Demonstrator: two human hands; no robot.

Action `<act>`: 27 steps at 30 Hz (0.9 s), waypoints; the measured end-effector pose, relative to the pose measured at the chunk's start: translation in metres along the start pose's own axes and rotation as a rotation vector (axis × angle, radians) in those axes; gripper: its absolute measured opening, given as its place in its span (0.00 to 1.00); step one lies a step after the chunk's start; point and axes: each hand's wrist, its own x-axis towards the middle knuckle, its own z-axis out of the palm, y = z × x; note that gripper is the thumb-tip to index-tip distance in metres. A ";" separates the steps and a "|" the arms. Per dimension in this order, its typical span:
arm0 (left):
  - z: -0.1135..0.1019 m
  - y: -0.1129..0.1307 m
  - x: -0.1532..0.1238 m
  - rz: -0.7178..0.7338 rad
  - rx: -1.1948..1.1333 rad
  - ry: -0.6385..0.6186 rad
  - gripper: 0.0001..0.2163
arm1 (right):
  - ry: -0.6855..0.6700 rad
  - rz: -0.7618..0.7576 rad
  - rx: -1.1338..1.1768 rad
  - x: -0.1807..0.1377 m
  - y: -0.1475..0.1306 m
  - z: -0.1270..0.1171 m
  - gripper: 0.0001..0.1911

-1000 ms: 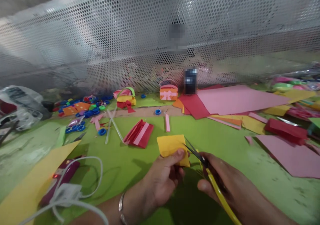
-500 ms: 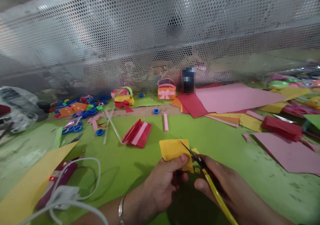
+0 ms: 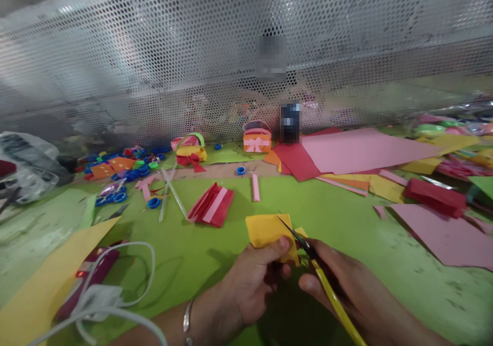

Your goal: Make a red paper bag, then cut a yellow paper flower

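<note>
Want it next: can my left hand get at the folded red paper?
Probably not yet: the left hand pinches the yellow paper, though only bare green mat lies before the folded red paper.

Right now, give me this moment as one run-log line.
left hand: pinches yellow paper piece | right hand: holds yellow-handled scissors, blades at paper's right edge | surface: green sheet
</note>
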 end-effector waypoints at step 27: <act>-0.003 -0.001 0.003 0.025 0.009 -0.045 0.11 | -0.015 0.013 0.004 0.000 0.001 0.000 0.11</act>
